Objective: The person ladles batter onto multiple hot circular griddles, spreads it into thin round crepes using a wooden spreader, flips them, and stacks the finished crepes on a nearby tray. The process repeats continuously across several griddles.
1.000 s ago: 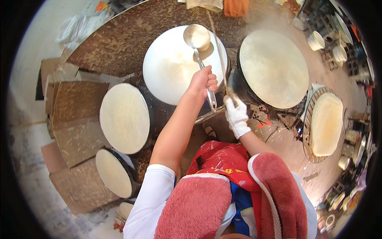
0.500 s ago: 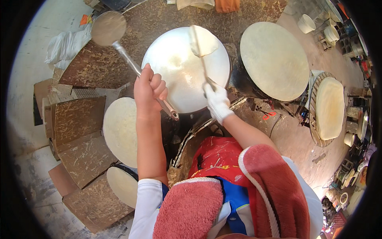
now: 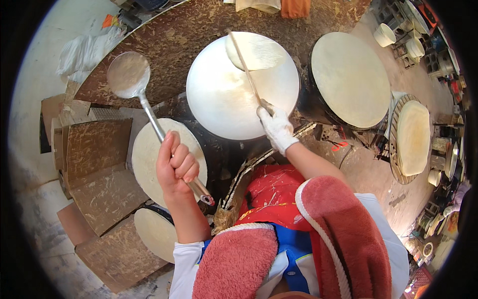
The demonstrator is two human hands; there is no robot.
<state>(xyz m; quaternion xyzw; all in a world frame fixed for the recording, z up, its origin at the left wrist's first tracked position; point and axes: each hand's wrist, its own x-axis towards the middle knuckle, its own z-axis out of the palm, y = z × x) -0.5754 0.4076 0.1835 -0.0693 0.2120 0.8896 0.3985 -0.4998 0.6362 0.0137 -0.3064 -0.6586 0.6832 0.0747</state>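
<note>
My bare left hand (image 3: 175, 163) is closed round the metal handle of a ladle (image 3: 128, 74). The ladle's round bowl, coated with pale batter, hangs over the brown board to the left. In a white glove, my right hand (image 3: 276, 127) grips a long thin wooden stick (image 3: 244, 65). The stick lies across a large pale round griddle (image 3: 214, 102), its far part along the left side of a cream batter patch (image 3: 261, 52) at the griddle's far edge. Whether the stick has a flat blade is hard to see.
Round griddles covered with pale sheets stand at right (image 3: 351, 79), left (image 3: 164, 159) and lower left (image 3: 154, 234). Pale flat rounds lie on a woven tray (image 3: 395, 149) farther right. A batter-splashed board (image 3: 169, 55) curves behind; cardboard (image 3: 99, 149) stands left. Red-handled scissors (image 3: 339, 146) lie right.
My left hand and the ladle have come nearer to me. The stick has swung a little leftward, and the batter patch under it looks wider and thinner.
</note>
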